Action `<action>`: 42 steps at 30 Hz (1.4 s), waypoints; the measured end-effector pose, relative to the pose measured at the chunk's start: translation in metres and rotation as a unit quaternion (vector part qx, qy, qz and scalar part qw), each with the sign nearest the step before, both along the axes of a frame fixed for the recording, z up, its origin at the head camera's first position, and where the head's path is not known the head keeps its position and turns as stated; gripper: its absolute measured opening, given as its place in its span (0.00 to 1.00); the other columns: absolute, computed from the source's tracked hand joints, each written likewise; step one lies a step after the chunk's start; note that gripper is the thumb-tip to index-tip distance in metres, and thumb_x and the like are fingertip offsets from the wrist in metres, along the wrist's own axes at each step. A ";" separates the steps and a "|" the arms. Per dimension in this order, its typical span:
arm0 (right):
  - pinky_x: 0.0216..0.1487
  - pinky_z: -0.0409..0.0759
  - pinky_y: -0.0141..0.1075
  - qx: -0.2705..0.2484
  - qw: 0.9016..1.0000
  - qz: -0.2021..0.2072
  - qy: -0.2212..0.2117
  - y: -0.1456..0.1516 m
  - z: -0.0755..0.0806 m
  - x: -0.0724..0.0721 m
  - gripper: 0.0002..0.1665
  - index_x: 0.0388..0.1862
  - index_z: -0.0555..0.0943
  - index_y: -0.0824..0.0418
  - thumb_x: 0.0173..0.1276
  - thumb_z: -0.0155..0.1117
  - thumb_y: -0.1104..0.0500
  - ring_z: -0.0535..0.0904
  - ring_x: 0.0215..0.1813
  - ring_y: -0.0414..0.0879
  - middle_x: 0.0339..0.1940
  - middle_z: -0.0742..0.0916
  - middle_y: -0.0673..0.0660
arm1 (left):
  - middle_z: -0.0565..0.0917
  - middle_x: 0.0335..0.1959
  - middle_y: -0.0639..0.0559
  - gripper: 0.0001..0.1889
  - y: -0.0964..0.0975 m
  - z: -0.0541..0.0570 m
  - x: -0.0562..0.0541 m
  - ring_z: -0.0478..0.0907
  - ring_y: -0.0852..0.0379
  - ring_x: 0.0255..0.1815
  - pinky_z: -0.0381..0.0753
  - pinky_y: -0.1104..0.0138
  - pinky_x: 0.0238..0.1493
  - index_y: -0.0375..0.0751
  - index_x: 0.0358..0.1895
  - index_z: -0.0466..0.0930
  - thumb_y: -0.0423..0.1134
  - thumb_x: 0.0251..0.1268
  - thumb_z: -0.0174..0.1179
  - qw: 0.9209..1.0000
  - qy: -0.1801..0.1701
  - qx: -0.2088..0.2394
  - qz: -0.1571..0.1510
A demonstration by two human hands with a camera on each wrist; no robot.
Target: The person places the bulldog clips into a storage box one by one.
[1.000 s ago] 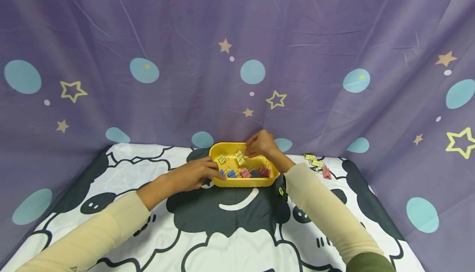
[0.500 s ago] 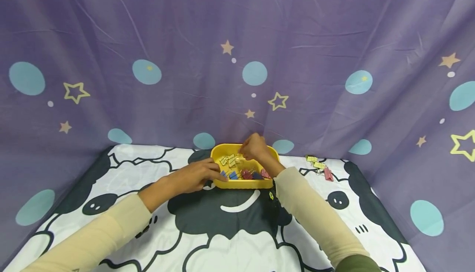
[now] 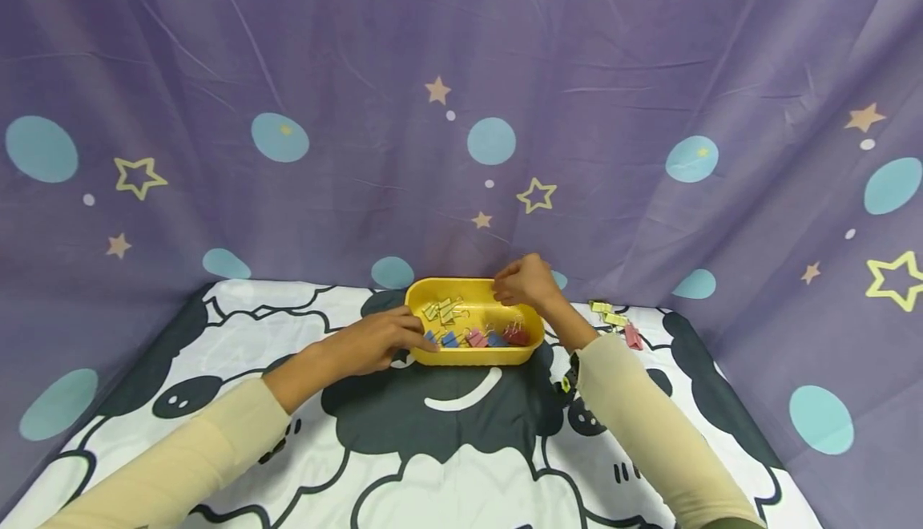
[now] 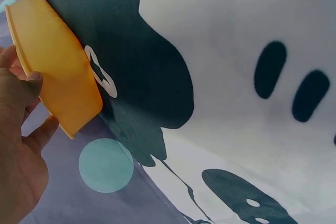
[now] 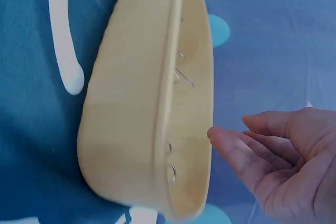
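Observation:
A yellow tray [image 3: 472,358] stands at the back of the table. My left hand [image 3: 382,341] grips its left end, thumb on the outer wall and fingers over the rim, as the left wrist view shows. Yellow binder clips [image 3: 447,311] lie together at the tray's back left. Along its front sit a blue binder clip [image 3: 450,341], a pink one [image 3: 477,339], a dark blue one [image 3: 497,341] and a red one [image 3: 515,334]. Over the back right rim hovers my right hand [image 5: 283,156], its fingers loosely bent with nothing between them.
To the right of the tray, yellow binder clips [image 3: 615,320] and a pink binder clip [image 3: 633,337] lie on the sheep-patterned cloth [image 3: 461,489]. A purple curtain [image 3: 346,216] with stars hangs right behind the table.
My right hand dipped leftward into the tray, then drew back right to the rim. A yellow binder clip near its fingers now lies farther left among the other yellow ones. My left hand stays put.

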State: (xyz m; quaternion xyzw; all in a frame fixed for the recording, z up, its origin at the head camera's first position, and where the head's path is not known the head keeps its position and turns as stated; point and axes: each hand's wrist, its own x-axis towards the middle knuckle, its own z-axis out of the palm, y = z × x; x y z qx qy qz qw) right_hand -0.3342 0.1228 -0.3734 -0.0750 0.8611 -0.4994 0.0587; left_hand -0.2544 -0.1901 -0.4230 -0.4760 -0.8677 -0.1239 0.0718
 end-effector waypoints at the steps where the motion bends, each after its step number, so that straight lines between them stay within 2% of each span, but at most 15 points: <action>1: 0.56 0.93 0.53 -0.004 1.000 -0.001 -0.001 0.004 0.001 0.000 0.18 0.59 0.90 0.78 0.76 0.75 0.68 0.94 0.55 0.69 0.50 0.94 0.74 | 0.91 0.54 0.57 0.36 0.000 0.000 0.000 0.81 0.54 0.59 0.86 0.55 0.62 0.55 0.65 0.94 0.13 0.66 0.60 1.000 0.002 0.000 0.001; 6: 0.54 0.95 0.47 -0.011 1.000 -0.018 -0.004 0.030 0.006 0.001 0.20 0.62 0.89 0.76 0.77 0.75 0.65 0.95 0.56 0.66 0.52 0.94 0.73 | 0.92 0.54 0.57 0.36 -0.002 -0.003 -0.002 0.82 0.54 0.59 0.87 0.55 0.62 0.57 0.65 0.94 0.13 0.66 0.61 1.000 0.007 0.003 0.002; 12: 0.45 0.94 0.36 0.025 0.998 -0.047 0.016 0.070 0.009 0.003 0.23 0.63 0.89 0.77 0.75 0.78 0.64 0.97 0.43 0.51 0.51 0.96 0.70 | 0.91 0.54 0.58 0.36 -0.002 -0.005 -0.003 0.81 0.56 0.59 0.86 0.56 0.61 0.58 0.66 0.94 0.14 0.68 0.60 1.000 0.001 0.002 0.005; 19: 0.47 0.94 0.37 0.084 0.994 -0.047 0.058 0.119 0.007 0.006 0.23 0.62 0.89 0.76 0.76 0.76 0.60 0.94 0.39 0.43 0.49 0.96 0.69 | 0.91 0.52 0.59 0.36 -0.003 -0.004 -0.004 0.80 0.57 0.56 0.85 0.59 0.57 0.58 0.65 0.94 0.14 0.68 0.59 1.000 0.009 0.007 -0.003; 25: 0.40 0.91 0.32 0.121 0.989 -0.065 0.055 0.154 -0.001 0.005 0.22 0.61 0.90 0.76 0.76 0.75 0.61 0.94 0.37 0.43 0.48 0.96 0.69 | 0.91 0.53 0.58 0.36 -0.002 -0.002 -0.003 0.80 0.56 0.56 0.85 0.58 0.57 0.57 0.65 0.94 0.14 0.68 0.59 1.000 0.011 0.012 -0.007; 29: 0.37 0.88 0.30 0.165 0.981 -0.063 0.085 0.172 -0.010 0.003 0.20 0.57 0.91 0.76 0.70 0.77 0.64 0.95 0.36 0.46 0.46 0.96 0.68 | 0.92 0.54 0.58 0.36 -0.002 -0.002 -0.002 0.81 0.56 0.56 0.85 0.58 0.57 0.58 0.66 0.93 0.14 0.68 0.58 1.000 0.008 0.011 -0.006; 34: 0.40 0.86 0.35 0.229 0.962 -0.060 0.136 0.189 -0.020 0.003 0.17 0.50 0.93 0.73 0.65 0.77 0.65 0.94 0.37 0.48 0.42 0.97 0.66 | 0.91 0.54 0.58 0.36 -0.001 -0.002 -0.002 0.81 0.56 0.57 0.85 0.58 0.58 0.58 0.66 0.93 0.14 0.70 0.57 1.000 0.007 0.013 -0.001; 36: 0.44 0.88 0.41 0.243 0.958 -0.060 0.142 0.196 -0.024 0.003 0.16 0.50 0.93 0.73 0.64 0.77 0.65 0.95 0.41 0.54 0.42 0.97 0.66 | 0.91 0.53 0.58 0.36 -0.002 -0.002 -0.001 0.81 0.56 0.57 0.86 0.58 0.58 0.58 0.66 0.93 0.14 0.70 0.57 1.000 0.007 0.016 -0.002; 39: 0.51 0.91 0.51 0.255 0.955 -0.063 0.137 0.203 -0.029 0.003 0.18 0.51 0.93 0.74 0.66 0.79 0.64 0.95 0.49 0.64 0.45 0.96 0.68 | 0.91 0.52 0.58 0.35 -0.002 -0.004 -0.001 0.81 0.57 0.56 0.85 0.59 0.56 0.57 0.65 0.94 0.14 0.69 0.58 1.000 0.012 0.021 -0.007; 42: 0.56 0.90 0.58 0.274 0.952 -0.066 0.116 0.208 -0.035 0.004 0.22 0.54 0.92 0.73 0.66 0.82 0.59 0.92 0.55 0.68 0.48 0.96 0.68 | 0.92 0.52 0.59 0.35 -0.003 -0.007 -0.001 0.81 0.57 0.55 0.86 0.59 0.56 0.57 0.64 0.94 0.14 0.68 0.59 0.999 0.017 0.025 -0.009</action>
